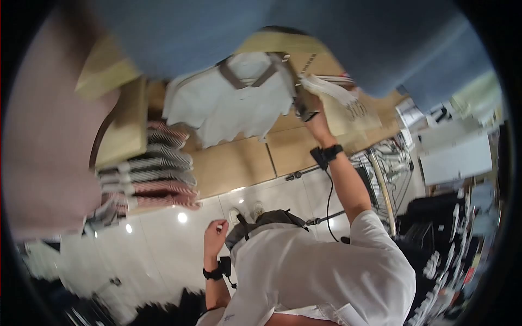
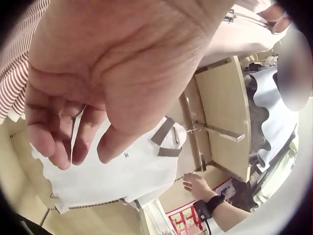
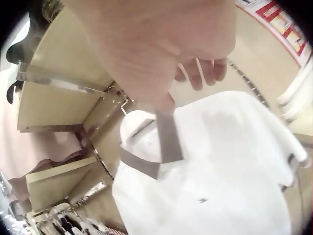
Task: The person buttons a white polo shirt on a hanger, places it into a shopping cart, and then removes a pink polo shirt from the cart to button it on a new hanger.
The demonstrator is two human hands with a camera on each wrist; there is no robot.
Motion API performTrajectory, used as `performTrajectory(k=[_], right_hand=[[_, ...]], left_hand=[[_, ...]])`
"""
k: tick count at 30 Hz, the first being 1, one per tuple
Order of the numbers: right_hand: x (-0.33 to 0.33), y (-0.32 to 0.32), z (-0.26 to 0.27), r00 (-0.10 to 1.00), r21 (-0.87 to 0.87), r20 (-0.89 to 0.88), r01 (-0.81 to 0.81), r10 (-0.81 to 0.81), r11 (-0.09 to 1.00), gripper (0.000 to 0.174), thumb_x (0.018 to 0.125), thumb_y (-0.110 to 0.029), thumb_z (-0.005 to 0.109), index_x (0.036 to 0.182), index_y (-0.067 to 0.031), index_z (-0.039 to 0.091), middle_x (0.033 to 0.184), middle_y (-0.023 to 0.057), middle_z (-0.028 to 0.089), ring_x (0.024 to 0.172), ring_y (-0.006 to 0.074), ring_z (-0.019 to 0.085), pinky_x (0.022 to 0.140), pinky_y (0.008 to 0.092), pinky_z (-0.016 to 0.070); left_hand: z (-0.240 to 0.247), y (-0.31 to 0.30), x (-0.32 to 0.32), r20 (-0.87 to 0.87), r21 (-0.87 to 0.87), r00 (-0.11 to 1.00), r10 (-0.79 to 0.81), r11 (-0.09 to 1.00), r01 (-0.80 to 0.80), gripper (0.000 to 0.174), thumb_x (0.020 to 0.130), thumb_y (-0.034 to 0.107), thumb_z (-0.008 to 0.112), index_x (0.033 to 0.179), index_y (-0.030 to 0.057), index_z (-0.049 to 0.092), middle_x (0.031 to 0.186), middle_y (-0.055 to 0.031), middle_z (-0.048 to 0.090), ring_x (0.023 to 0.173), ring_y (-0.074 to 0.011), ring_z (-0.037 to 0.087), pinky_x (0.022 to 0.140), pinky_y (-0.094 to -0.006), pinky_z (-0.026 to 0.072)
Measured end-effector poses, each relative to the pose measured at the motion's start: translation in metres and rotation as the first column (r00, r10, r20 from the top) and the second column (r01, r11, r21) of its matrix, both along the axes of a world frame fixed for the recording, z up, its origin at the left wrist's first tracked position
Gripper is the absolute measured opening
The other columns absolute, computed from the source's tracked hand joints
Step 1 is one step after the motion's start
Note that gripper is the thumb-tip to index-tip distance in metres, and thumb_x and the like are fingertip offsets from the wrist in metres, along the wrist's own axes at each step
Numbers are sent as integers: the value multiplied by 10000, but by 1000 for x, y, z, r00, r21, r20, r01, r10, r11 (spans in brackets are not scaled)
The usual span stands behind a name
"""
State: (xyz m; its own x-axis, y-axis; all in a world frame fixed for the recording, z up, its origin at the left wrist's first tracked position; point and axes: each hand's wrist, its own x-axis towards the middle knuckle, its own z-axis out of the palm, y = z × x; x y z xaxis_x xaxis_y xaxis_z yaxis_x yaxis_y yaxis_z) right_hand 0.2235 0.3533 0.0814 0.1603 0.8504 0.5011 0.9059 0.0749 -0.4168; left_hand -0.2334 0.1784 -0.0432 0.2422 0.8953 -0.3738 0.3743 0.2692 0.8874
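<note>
A white polo shirt (image 1: 234,100) with a grey-brown collar hangs against a wood-coloured panel. Its collar (image 3: 168,139) and small chest logo show in the right wrist view. My right hand (image 1: 319,122) is raised beside the shirt's sleeve. In the right wrist view that hand (image 3: 166,49) has loosely bent fingers with nothing between them, and its thumb tip overlaps the collar. Low by my waist is my left hand (image 1: 216,234), its fingers loosely curled and holding nothing. Up close, the left hand (image 2: 112,73) covers part of the shirt in the left wrist view.
Striped garments (image 1: 163,168) hang in a row left of the shirt. A metal bar (image 2: 220,131) juts from the panel near a wooden shelf board (image 2: 227,112). Blue garments (image 1: 380,43) hang close overhead. Racks of dark clothes (image 1: 435,217) stand at the right.
</note>
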Motion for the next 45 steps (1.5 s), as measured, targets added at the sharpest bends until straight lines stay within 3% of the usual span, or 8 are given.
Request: performTrajectory(k=[5, 10, 16, 21, 27, 30, 35, 45], right_hand=[[52, -167, -64, 933, -230, 11, 351, -359, 907, 558, 805, -184, 711, 1276, 8, 481, 1211, 240, 516, 1131, 423, 490, 969, 460, 414], [99, -337, -71, 659, -234, 61, 740, -750, 630, 482, 807, -114, 691, 1234, 8, 506, 1154, 237, 527, 1077, 402, 520, 931, 439, 443], [138, -460, -49, 336, 14, 190, 939, -923, 344, 517, 821, -152, 681, 1281, -14, 491, 1273, 222, 498, 1190, 419, 457, 997, 476, 385], [183, -524, -90, 233, -120, 349, 972, -908, 204, 647, 794, -328, 709, 1321, -34, 476, 1298, 186, 502, 1281, 392, 395, 1065, 552, 284], [187, -537, -89, 288, -121, 389, 958, -875, 261, 533, 760, -269, 715, 1202, -34, 532, 1103, 137, 553, 1058, 307, 507, 1002, 489, 329], [189, -547, -90, 338, -151, 377, 941, -862, 303, 545, 784, -264, 683, 1247, -34, 510, 1108, 125, 546, 1057, 299, 505, 1003, 481, 333], [192, -561, -80, 416, -229, 330, 906, -847, 356, 640, 768, -284, 713, 1291, -5, 472, 1110, 138, 530, 1074, 289, 493, 985, 483, 335], [197, -580, -64, 611, -277, 215, 786, -762, 552, 864, 751, -259, 736, 1416, 76, 297, 1196, 175, 475, 1086, 303, 463, 946, 461, 325]], left_hand=[[-14, 14, 11, -56, -53, 971, -231, 972, 229, 240, 880, 209, 662, 1013, 10, 680, 929, -124, 687, 720, -204, 645, 675, -305, 515], [-16, 41, 42, -208, 36, 881, -426, 896, 442, 244, 879, 224, 656, 1000, 13, 675, 938, -128, 683, 756, -228, 656, 701, -324, 519], [1, 41, 105, -287, 58, 803, -521, 828, 558, 244, 880, 222, 647, 1002, 13, 673, 942, -133, 683, 786, -237, 657, 728, -336, 514], [-15, -3, 153, -265, 135, 771, -579, 770, 624, 242, 885, 209, 651, 1001, -3, 670, 845, -81, 686, 644, -155, 624, 619, -293, 500], [-15, -98, 218, -319, 99, 738, -594, 754, 649, 236, 880, 209, 656, 983, -2, 675, 882, -115, 677, 705, -204, 646, 660, -316, 510], [-22, -152, 262, -325, 49, 721, -612, 750, 660, 242, 872, 220, 665, 974, 1, 682, 927, -153, 672, 763, -253, 659, 705, -343, 520], [42, -237, 356, -276, 151, 640, -717, 625, 766, 232, 882, 206, 656, 987, 0, 675, 951, -149, 649, 740, -244, 646, 680, -329, 522], [85, -259, 498, -199, 387, 671, -714, 572, 723, 187, 862, 122, 663, 1017, 17, 655, 983, -122, 630, 720, -207, 619, 631, -299, 500]])
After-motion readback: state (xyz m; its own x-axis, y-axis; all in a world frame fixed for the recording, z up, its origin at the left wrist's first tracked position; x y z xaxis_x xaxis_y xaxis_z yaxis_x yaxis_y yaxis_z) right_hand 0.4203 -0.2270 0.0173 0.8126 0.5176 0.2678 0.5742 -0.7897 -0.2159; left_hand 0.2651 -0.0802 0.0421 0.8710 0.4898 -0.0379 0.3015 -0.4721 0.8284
